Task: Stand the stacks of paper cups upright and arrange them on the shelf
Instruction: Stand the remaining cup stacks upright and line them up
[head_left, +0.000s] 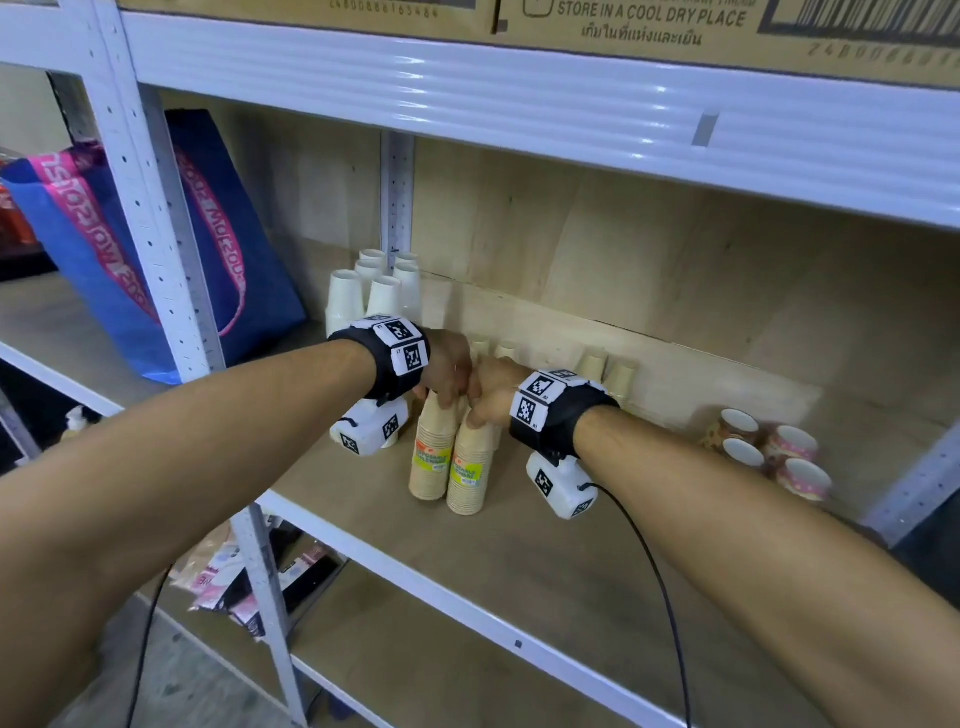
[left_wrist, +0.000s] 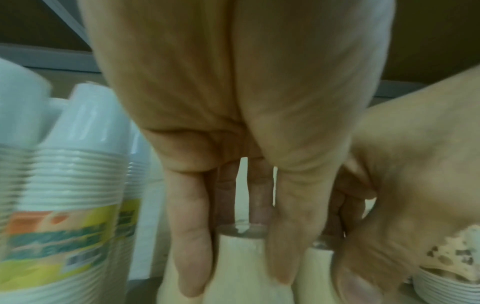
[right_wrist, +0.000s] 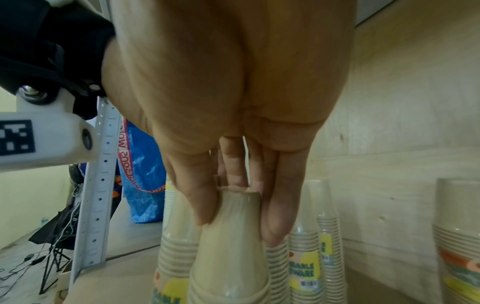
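"STORE IN A COOL DRY PLACE" carton (head_left: 649, 23)

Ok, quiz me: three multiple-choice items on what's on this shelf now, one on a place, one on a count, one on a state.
1. Where do the white cup stacks stand?
A. back left, by the upright post
B. front right edge
C. on the cardboard boxes above

2. How many patterned cup stacks lie on their sides at the right, mouths showing?
A. one
B. four
C. seven

3. How are the two beige cup stacks under the hands?
A. lying flat
B. upright, each gripped at its top
C. crushed

Answers: 1 A, they sit beside the post in the head view. 2 B, four open mouths show. 3 B, left hand and right hand each hold a top.
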